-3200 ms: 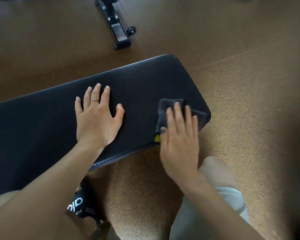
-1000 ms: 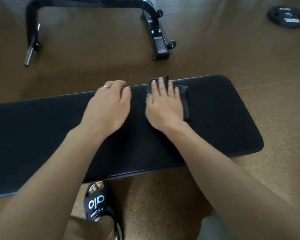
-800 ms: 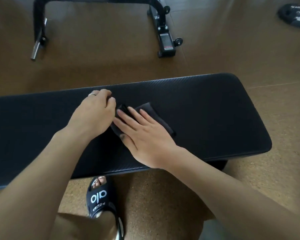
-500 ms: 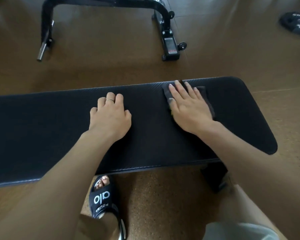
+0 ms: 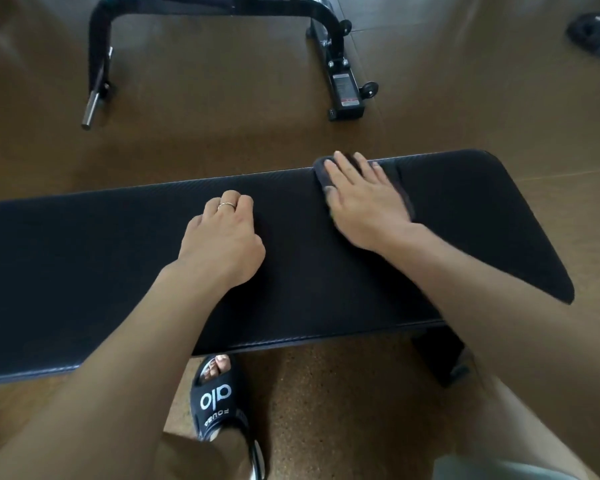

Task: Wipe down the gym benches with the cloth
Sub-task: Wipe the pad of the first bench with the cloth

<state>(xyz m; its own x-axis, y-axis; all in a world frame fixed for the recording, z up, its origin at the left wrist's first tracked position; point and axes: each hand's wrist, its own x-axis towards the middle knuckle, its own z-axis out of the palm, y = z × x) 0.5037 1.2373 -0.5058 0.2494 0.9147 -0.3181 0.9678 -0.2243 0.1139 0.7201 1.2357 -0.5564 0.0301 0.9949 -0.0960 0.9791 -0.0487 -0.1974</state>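
The desk (image 5: 326,292) under me is a long black padded slab with a fine ribbed texture, running from the left edge across to a rounded right end. On it lies the dark cloth (image 5: 400,188), flat at the far edge near that end, under my right grip (image 5: 364,202), whose fingers are spread. My left grip (image 5: 224,242) rests on the pad mid-way along, fingers curled under. The desk stands on a brown speckled floor (image 5: 326,410).

Brown speckled floor (image 5: 343,403); black equipment frame (image 5: 326,36) beyond; weight plate (image 5: 596,34) far right.
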